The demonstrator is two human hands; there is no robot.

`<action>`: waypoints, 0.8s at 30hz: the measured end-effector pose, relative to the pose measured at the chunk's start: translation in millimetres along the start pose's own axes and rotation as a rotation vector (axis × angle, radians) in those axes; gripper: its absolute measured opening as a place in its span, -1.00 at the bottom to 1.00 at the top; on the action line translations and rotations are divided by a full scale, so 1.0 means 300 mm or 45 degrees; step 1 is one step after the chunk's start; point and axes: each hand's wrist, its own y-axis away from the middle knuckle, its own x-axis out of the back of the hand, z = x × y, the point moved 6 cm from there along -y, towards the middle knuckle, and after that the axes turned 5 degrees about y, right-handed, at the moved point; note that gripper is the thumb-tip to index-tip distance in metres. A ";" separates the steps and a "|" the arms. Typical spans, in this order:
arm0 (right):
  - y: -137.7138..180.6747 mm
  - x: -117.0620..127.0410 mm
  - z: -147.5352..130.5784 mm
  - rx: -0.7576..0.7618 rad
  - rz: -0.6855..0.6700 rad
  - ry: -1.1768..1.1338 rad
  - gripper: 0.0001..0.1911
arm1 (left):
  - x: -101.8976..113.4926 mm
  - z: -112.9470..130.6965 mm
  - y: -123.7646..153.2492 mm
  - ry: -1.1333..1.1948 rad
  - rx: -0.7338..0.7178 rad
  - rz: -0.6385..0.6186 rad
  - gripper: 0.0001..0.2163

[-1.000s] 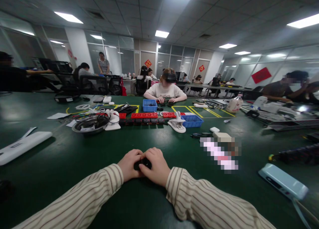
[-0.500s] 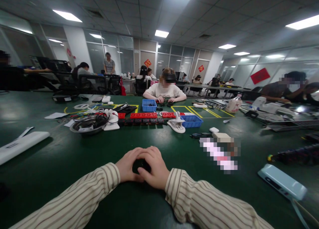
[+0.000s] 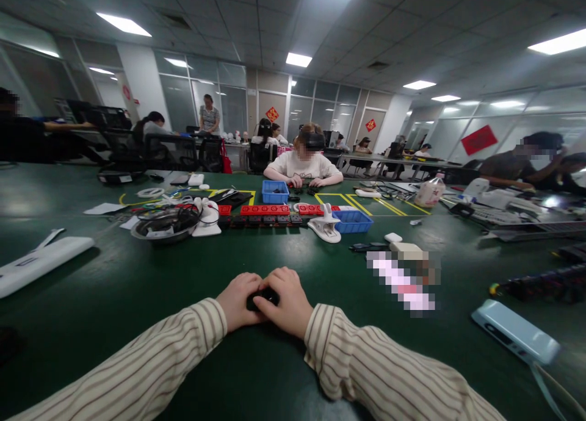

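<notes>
My left hand and my right hand rest together on the green table, near its front edge. Both are curled around a small black object held between them; only a dark sliver of it shows between the fingers, too little to name. Both forearms wear striped beige sleeves. Beyond my hands lie rows of red and black blocks, two blue bins, and a white clip-like holder.
A metal bowl with cables sits at the left, a white flat device at far left, a pale blue device at right. A person in a white shirt sits across the table; others work at the sides.
My hands stay clasped on the black object, with only small shifts of the fingers. A standing person in the background has walked a little to the right.
</notes>
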 end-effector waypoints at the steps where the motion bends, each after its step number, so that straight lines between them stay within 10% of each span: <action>1: 0.001 0.002 -0.009 0.058 -0.008 -0.033 -0.90 | -0.001 -0.006 -0.002 0.047 -0.022 -0.043 -0.71; 11: 0.023 0.018 -0.083 0.443 -0.039 -0.208 -0.83 | -0.016 -0.015 0.000 0.055 -0.155 -0.132 -0.68; 18: 0.005 0.031 -0.017 -0.018 0.084 -0.019 -0.72 | 0.002 0.003 0.003 -0.061 0.020 -0.004 -0.38; 24: -0.002 -0.013 0.024 -0.138 -0.048 0.143 -0.67 | -0.001 0.035 0.010 -0.171 0.074 0.032 -0.59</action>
